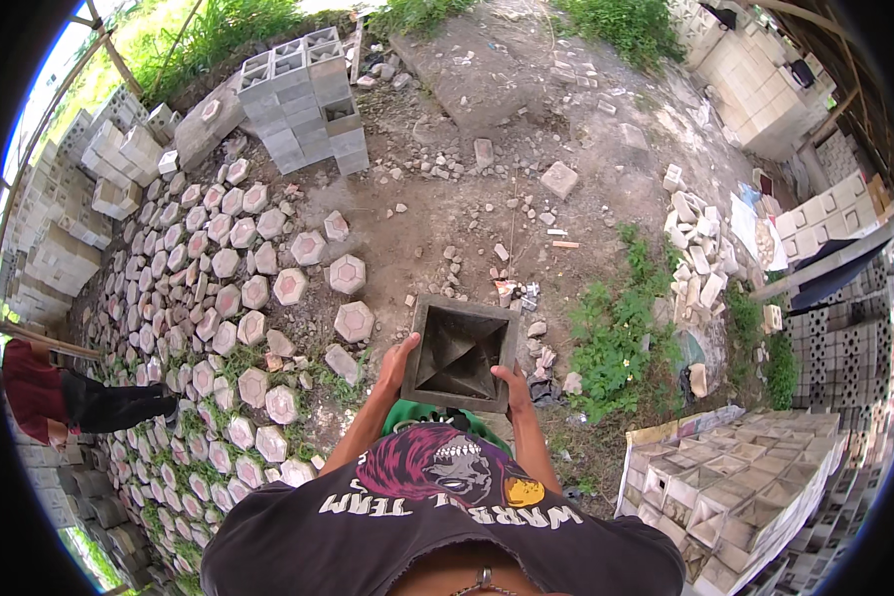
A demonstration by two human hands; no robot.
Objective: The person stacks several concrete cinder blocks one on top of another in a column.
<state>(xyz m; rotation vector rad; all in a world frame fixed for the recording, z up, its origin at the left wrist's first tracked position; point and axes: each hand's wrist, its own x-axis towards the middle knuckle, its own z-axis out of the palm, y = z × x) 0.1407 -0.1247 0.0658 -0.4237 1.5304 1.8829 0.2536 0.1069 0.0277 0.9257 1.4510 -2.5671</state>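
Observation:
A dark grey square concrete block [464, 382] with a raised rim and a sunken, pyramid-like hollow is held up in front of my waist. My left hand [398, 365] grips its left side, the thumb lying along the edge. On the opposite side my right hand [514, 387] is closed round the lower right edge, thumb over the rim. The fingers under the block are hidden. Below it shows a bit of green cloth [417, 417].
Hexagonal pavers [354, 322] cover the ground at left, where another person [45, 392] stands. Hollow grey blocks [293, 104] are stacked ahead. Rubble [695, 248] and weeds [611, 348] lie to the right. Similar square blocks [735, 487] form a stack at the near right.

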